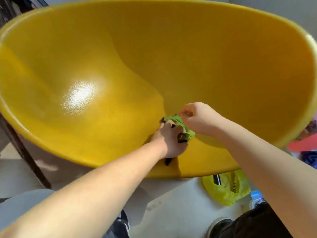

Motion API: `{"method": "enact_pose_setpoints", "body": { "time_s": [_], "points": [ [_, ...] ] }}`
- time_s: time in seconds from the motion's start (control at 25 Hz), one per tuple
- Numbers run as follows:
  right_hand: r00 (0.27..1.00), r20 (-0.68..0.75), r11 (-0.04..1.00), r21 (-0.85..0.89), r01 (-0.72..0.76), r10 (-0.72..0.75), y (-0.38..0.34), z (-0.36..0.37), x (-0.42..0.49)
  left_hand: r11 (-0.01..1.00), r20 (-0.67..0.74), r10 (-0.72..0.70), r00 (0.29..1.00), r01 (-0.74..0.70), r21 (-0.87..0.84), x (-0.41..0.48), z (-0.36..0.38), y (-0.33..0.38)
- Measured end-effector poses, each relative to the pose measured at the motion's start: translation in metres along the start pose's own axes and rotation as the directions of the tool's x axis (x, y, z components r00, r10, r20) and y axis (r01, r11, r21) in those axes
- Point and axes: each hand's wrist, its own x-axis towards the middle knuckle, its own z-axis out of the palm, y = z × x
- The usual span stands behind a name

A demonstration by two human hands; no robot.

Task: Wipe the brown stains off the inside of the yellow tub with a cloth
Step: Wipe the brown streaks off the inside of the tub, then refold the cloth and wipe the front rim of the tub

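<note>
A large yellow tub (137, 48) fills most of the head view, tilted toward me with a bright glare spot on its inner wall. Low on the inside near the front rim, a bunched green cloth (181, 123) with dark patches is held by both hands. My left hand (169, 140) grips its lower part, fingers curled around it. Just above and to the right, my right hand (197, 117) pinches the cloth's upper edge. I cannot make out brown stains on the visible yellow surface.
A yellow-green plastic bag (226, 189) lies on the pale floor under the tub's front right rim. A dark post (25, 152) stands at the left. Coloured fabric (307, 146) shows at the right edge. A dark shoe (219, 225) is at the bottom right.
</note>
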Motion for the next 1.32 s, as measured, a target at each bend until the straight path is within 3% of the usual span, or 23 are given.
{"method": "enact_pose_setpoints", "body": {
  "time_s": [0.08, 0.16, 0.28, 0.36, 0.44, 0.52, 0.6, 0.68, 0.8, 0.92, 1.0, 1.08, 1.2, 1.32],
  "points": [
    [1.000, 0.013, 1.000, -0.002, -0.004, 0.004, -0.001, -0.002, -0.017, 0.994, 0.037, 0.099, 0.994, -0.100, 0.032, -0.035, 0.005, 0.018],
    [0.995, 0.098, 1.000, -0.015, 0.006, -0.004, -0.001, -0.004, -0.036, 0.993, 0.114, 0.097, 0.989, -0.103, 0.050, -0.061, -0.009, 0.002],
    [0.959, 0.283, 0.998, -0.056, 0.040, -0.022, -0.009, -0.006, -0.061, 0.975, 0.258, -0.095, 0.962, 0.038, 0.217, -0.079, -0.039, -0.039],
    [0.935, 0.352, 0.994, -0.088, 0.061, -0.026, -0.020, -0.003, -0.068, 0.969, 0.300, -0.178, 0.937, 0.114, 0.218, -0.089, -0.051, -0.050],
    [0.926, 0.377, 0.991, -0.104, 0.080, -0.035, -0.032, 0.001, -0.067, 0.979, 0.359, -0.192, 0.913, 0.206, -0.001, -0.092, -0.059, -0.050],
    [0.937, 0.344, 0.996, -0.035, 0.077, -0.060, -0.047, 0.006, -0.058, 0.912, 0.359, -0.195, 0.913, 0.304, -0.277, -0.092, -0.071, -0.053],
    [0.963, 0.263, 0.988, 0.153, 0.025, -0.065, -0.062, 0.014, -0.044, 0.915, 0.212, -0.222, 0.952, 0.279, -0.291, -0.083, -0.086, -0.065],
    [0.977, 0.213, 0.949, 0.312, -0.056, -0.012, -0.082, 0.030, -0.019, 0.947, -0.046, -0.268, 0.962, 0.255, -0.194, -0.069, -0.102, -0.084],
    [0.976, 0.216, 0.928, 0.367, -0.059, -0.023, -0.114, 0.055, 0.018, 0.956, -0.405, -0.233, 0.884, 0.284, 0.069, -0.049, -0.134, -0.127],
    [0.960, 0.252, 0.925, 0.379, 0.017, -0.121, -0.128, 0.066, 0.025, 0.804, -0.516, -0.249, 0.820, 0.472, 0.362, -0.051, -0.153, -0.190],
    [0.942, 0.295, 0.948, 0.313, 0.063, -0.160, -0.124, 0.067, 0.018, 0.721, -0.413, -0.449, 0.792, 0.595, 0.356, -0.063, -0.140, -0.218],
    [0.942, 0.297, 0.962, 0.263, 0.077, -0.157, -0.114, 0.065, 0.014, 0.745, -0.231, -0.589, 0.774, 0.631, 0.214, -0.067, -0.109, -0.213],
    [0.945, 0.315, 0.969, 0.248, 0.011, -0.092, -0.098, 0.054, 0.006, 0.858, 0.115, -0.504, 0.856, 0.511, -0.048, -0.056, -0.073, -0.152],
    [0.936, 0.350, 0.982, 0.183, -0.043, -0.025, -0.080, 0.039, -0.008, 0.846, 0.282, -0.368, 0.886, 0.445, -0.294, -0.058, -0.059, -0.099]
  ]
}}
